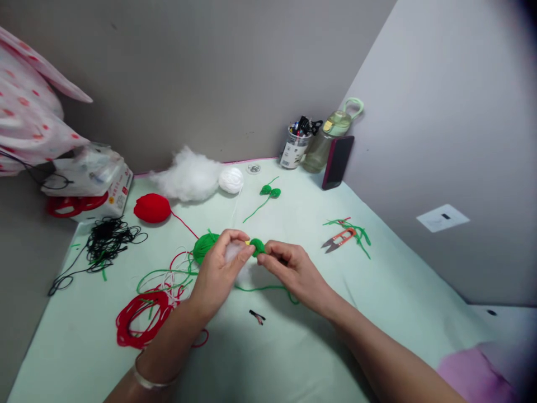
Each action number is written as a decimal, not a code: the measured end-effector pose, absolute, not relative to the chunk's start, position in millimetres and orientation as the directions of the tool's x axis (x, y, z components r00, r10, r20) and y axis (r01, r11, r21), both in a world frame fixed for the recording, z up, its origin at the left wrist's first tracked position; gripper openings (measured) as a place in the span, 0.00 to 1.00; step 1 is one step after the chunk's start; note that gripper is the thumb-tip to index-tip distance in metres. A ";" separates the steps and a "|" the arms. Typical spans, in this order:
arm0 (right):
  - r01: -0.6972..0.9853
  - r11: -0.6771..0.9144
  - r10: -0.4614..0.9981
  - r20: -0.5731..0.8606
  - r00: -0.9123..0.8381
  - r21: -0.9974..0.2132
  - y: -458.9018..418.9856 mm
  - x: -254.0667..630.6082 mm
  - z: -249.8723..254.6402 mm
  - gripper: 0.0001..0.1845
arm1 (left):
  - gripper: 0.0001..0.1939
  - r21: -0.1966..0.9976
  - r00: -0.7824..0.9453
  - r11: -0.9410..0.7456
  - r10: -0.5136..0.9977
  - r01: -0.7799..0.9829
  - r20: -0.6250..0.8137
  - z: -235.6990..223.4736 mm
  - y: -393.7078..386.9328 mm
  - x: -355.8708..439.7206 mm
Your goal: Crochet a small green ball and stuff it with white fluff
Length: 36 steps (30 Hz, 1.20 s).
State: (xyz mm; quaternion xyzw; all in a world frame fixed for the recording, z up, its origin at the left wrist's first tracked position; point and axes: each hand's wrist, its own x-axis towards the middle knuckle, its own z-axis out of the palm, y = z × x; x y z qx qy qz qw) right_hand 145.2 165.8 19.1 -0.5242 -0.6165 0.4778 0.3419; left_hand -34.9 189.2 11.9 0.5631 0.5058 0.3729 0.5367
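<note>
Both of my hands pinch a small green crocheted piece [257,246] above the middle of the table. My left hand [218,275] has its thumb and fingers closed on the piece's left side, where a small yellow bit shows. White stuffing [232,252] lies within the curl of my left fingers. At the piece's right side, my right hand [296,272] is closed with thumb and index fingertips on it. A strand of green yarn [268,288] trails on the table beneath my hands. Just behind my left hand sits a green yarn ball [205,247].
Thread snips [339,240] lie right among green yarn scraps. Two green crocheted pieces [271,192], a white yarn ball [230,181], fluffy stuffing [188,176] and a red yarn ball [152,208] are behind. A phone [338,162] leans against a bottle [316,152]. Red yarn coils [126,322] lie left.
</note>
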 end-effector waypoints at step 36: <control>0.577 0.190 0.925 -0.052 -0.376 -0.794 163.0 144.0 24.4 0.16 | 0.10 0.806 0.340 -0.269 0.936 0.527 0.090 9.0 182.1 -32.7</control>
